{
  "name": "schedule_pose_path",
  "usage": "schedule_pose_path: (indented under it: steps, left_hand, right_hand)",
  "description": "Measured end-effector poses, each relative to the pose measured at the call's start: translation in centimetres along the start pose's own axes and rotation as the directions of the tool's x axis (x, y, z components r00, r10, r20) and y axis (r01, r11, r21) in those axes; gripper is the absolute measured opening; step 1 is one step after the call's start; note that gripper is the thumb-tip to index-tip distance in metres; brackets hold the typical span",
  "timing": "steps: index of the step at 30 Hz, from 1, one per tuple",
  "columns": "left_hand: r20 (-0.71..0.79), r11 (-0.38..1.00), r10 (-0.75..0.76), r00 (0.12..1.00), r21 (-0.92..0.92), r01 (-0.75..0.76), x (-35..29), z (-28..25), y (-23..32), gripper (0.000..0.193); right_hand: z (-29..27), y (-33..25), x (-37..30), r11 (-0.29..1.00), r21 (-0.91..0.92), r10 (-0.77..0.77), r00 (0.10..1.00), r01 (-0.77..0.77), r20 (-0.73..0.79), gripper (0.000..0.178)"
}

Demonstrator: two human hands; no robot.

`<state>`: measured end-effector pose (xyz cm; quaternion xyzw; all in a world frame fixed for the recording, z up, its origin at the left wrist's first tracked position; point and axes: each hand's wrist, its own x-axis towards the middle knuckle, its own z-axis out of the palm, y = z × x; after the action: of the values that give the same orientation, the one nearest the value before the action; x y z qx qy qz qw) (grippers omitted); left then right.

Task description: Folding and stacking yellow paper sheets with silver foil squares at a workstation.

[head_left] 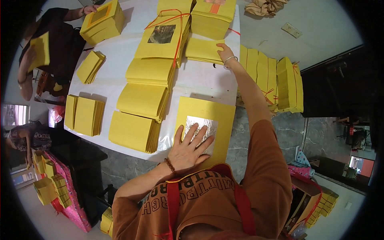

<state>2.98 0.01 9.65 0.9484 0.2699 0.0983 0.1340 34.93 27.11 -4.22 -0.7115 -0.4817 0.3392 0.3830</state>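
Left hand: spread flat, grasping nothing, resting on the silver patch of the yellow sheet. Right hand: extended farther forward, fingers at a stack's right end; grasp cannot be determined. Piles occupy the surface left of the right hand.

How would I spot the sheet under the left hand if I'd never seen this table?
Find the white table, then go to its near right corner. There the left hand lies spread on a flat yellow sheet. Unlike the yellow stacks nearby, it bears a shiny silver patch.
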Motion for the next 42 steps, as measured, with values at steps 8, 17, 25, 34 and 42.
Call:
schedule_pose_path:
  steps: [8, 17, 25, 34, 42]
  left_hand:
    - [0.036, 1.000, 0.012, 0.999, 0.016, -0.013, 0.4, -0.2, -0.1, 0.062]
    - [0.034, 0.997, -0.025, 0.999, -0.071, 0.028, 0.3, -0.5, -0.2, 0.056]
    - [0.016, 0.998, 0.004, 1.000, -0.065, -0.003, 0.2, -0.1, -0.1, 0.060]
    - [-0.074, 0.996, 0.020, 0.997, -0.089, -0.027, -0.3, -0.4, -0.2, 0.053]
    - [-0.132, 0.571, -0.241, 0.961, -0.820, 0.031, -2.1, -2.6, -3.3, 0.037]
  right_hand:
    - [0.2, 1.3, 0.1, 0.966, -0.258, -0.066, 0.971, 0.005, -0.230, 0.036]
    - [1.4, -1.8, -2.5, 0.913, -0.378, 0.046, 0.962, -0.150, -0.270, 0.040]
    - [-2.9, -5.0, -8.1, 0.932, -0.358, -0.196, 0.913, 0.060, -0.357, 0.051]
    - [-5.2, -13.5, -35.0, 0.738, -0.272, -0.570, 0.786, 0.618, 0.240, 0.022]
    - [-1.8, -9.3, -40.0, 0.786, -0.355, -0.513, 0.855, 0.505, 0.080, 0.019]
